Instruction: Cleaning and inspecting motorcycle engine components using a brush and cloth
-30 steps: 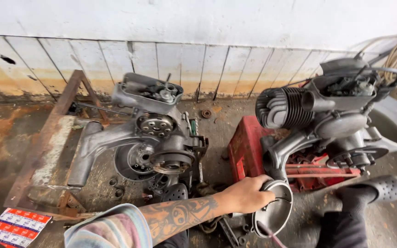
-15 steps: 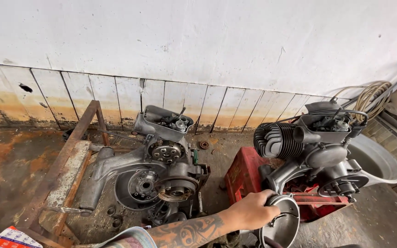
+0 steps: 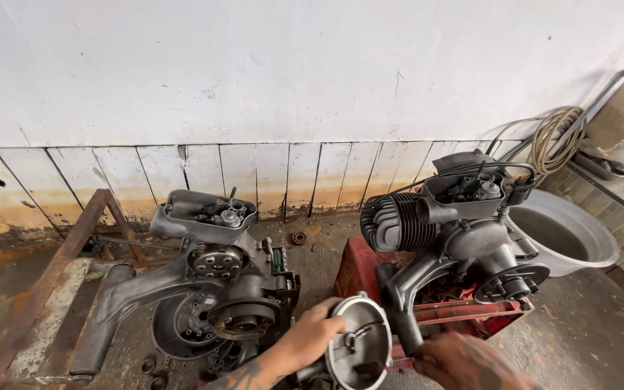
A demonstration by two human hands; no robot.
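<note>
Two hands meet at the bottom centre of the frame. The left hand [image 3: 308, 339] has its fingers clenched on the rim of a round metal engine cover [image 3: 359, 350], while the right hand [image 3: 460, 361] pinches a thin red-handled tool [image 3: 397, 362] against it. Behind, one engine [image 3: 214, 289] lies on the floor and another engine [image 3: 456, 231] sits on a red crate [image 3: 359, 267].

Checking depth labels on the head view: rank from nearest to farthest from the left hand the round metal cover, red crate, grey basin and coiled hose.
1. Round silver metal cover: held in the left hand, bottom centre.
2. Red plastic crate: just behind, under the right-side engine.
3. Large grey round basin: far right, on the floor.
4. Coiled tan hose: upper right, against the wall.
</note>
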